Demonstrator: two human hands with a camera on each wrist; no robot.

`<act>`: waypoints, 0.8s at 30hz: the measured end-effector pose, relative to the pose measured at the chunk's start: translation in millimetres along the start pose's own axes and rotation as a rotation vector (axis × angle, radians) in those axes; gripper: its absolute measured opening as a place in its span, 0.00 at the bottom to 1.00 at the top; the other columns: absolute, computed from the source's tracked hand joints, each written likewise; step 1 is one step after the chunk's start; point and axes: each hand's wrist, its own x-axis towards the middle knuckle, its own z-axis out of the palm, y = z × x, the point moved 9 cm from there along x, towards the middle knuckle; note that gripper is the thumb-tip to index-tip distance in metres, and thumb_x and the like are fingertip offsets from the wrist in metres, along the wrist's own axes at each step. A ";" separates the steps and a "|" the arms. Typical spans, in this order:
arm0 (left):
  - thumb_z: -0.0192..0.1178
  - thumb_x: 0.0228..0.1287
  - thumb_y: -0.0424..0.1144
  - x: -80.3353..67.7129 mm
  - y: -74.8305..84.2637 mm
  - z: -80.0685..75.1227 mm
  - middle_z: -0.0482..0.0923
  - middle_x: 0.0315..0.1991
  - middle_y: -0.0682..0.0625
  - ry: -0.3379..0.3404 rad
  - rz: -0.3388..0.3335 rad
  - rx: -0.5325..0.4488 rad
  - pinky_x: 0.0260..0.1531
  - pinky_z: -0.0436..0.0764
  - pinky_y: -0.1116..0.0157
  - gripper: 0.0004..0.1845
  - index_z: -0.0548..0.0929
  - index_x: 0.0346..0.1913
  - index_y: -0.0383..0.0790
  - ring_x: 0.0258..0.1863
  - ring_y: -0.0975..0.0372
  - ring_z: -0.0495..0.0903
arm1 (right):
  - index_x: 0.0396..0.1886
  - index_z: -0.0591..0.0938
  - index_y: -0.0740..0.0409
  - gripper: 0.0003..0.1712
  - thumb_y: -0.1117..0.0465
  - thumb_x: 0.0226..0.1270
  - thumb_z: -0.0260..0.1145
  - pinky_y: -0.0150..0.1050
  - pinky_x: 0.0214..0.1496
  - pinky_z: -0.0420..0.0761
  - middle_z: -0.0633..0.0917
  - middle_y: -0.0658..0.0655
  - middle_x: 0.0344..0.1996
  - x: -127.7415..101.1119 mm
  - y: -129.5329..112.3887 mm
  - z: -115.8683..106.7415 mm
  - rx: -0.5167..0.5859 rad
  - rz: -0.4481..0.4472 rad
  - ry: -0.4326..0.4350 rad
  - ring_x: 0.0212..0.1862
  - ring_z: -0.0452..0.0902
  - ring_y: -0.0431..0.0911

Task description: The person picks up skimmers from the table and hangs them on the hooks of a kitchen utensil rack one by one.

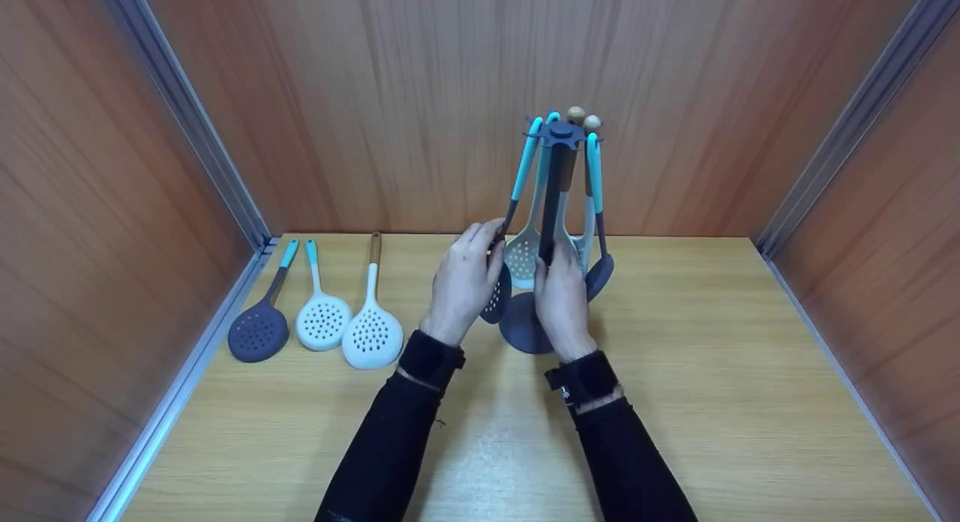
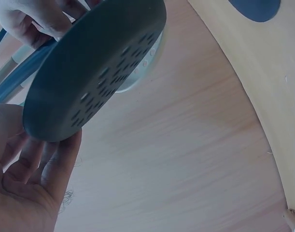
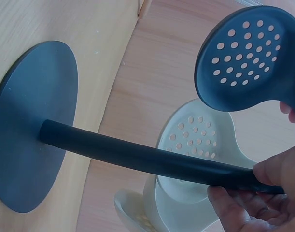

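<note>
My left hand pinches the dark perforated skimmer by its neck, its turquoise handle leaning up to the hooks of the utensil stand. In the left wrist view the skimmer fills the upper left, the fingers partly hidden behind its head. My right hand grips the dark post of the stand low down, above its round base. In the right wrist view the thumb and fingers of the right hand wrap the post. A pale skimmer hangs just behind.
A dark ladle with a turquoise handle hangs at the stand's right, beside wooden-handled utensils. On the table's left lie a dark skimmer, a white skimmer with turquoise handle and a wooden-handled white skimmer. Wood panels enclose the table.
</note>
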 end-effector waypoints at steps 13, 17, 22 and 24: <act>0.59 0.76 0.35 -2.5 -10.4 8.2 0.83 0.49 0.48 0.002 -0.044 -0.055 0.46 0.84 0.67 0.15 0.82 0.61 0.40 0.47 0.61 0.84 | 0.66 0.71 0.61 0.19 0.66 0.80 0.59 0.48 0.61 0.81 0.80 0.61 0.57 0.1 2.1 0.4 -0.001 0.029 -0.012 0.61 0.79 0.53; 0.59 0.76 0.36 -4.4 -13.0 10.4 0.83 0.50 0.49 0.003 -0.057 -0.072 0.46 0.85 0.66 0.15 0.82 0.62 0.40 0.47 0.61 0.84 | 0.65 0.72 0.63 0.18 0.66 0.79 0.59 0.49 0.57 0.83 0.80 0.62 0.55 0.3 1.4 0.2 -0.016 0.026 -0.004 0.58 0.80 0.54; 0.60 0.76 0.36 -7.0 -16.9 15.5 0.83 0.49 0.50 -0.007 -0.083 -0.091 0.46 0.85 0.65 0.16 0.82 0.62 0.42 0.49 0.61 0.84 | 0.65 0.72 0.65 0.19 0.65 0.80 0.59 0.49 0.56 0.83 0.80 0.64 0.55 0.0 0.9 0.3 -0.033 0.021 0.001 0.58 0.80 0.55; 0.60 0.76 0.37 -7.8 -18.3 18.1 0.83 0.50 0.51 -0.016 -0.096 -0.094 0.46 0.85 0.65 0.16 0.82 0.63 0.43 0.49 0.62 0.84 | 0.65 0.72 0.65 0.19 0.65 0.80 0.59 0.50 0.56 0.83 0.80 0.64 0.55 0.1 1.3 0.0 -0.037 0.022 0.002 0.58 0.80 0.56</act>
